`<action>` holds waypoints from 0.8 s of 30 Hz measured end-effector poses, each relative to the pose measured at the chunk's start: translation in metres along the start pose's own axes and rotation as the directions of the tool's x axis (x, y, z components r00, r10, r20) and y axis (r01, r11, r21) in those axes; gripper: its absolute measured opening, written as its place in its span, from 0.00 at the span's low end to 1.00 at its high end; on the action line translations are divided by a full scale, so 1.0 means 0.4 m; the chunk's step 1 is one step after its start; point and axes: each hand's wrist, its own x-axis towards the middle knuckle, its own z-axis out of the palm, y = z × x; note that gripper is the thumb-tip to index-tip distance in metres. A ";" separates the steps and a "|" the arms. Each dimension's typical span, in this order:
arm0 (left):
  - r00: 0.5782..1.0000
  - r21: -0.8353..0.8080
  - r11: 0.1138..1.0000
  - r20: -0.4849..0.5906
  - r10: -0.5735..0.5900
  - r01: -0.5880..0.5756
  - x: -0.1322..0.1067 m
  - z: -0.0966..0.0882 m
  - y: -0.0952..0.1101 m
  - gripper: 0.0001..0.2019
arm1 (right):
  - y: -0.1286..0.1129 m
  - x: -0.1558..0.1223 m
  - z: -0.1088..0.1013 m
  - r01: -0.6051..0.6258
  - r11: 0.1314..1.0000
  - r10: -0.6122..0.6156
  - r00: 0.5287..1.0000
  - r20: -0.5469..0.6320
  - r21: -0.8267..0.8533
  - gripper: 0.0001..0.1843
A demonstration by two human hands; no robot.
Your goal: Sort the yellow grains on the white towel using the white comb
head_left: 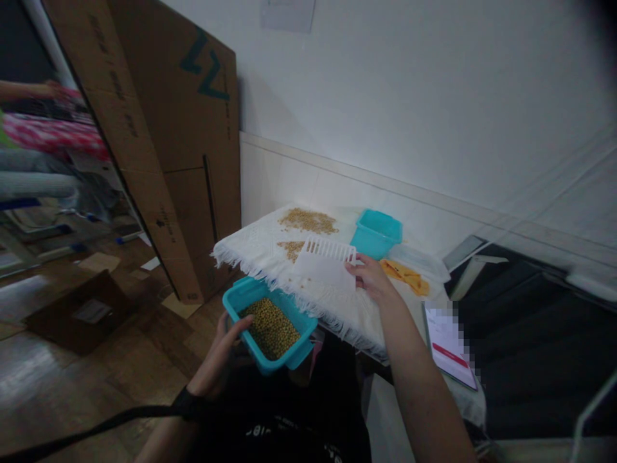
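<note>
My left hand (222,350) grips a turquoise plastic bin (264,364) by its left side, thumb over the rim. Yellowish beans (274,326) fill its lower part. The bin is held just below the near fringed edge of the white tablecloth (354,315). In my right hand (370,276) is a flat white plastic piece with a row of slots (325,270), gripped at its right edge and resting low over the cloth. Beside its left end lies a small patch of beans (292,247). Farther back, a larger bean pile (308,220) spreads over the cloth.
A second turquoise bin (376,235) stands at the table's back, near a yellow cloth (405,276) and a clear plastic lid (424,260). A tablet (446,347) lies at the right. A tall cardboard box (183,128) stands left; another person's arm (29,90) shows beyond it.
</note>
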 end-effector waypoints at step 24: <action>0.997 0.002 0.998 -0.041 -0.064 0.064 0.010 -0.003 0.008 0.44 | -0.003 0.005 0.023 0.030 0.996 -0.019 0.993 -0.114 0.088 0.26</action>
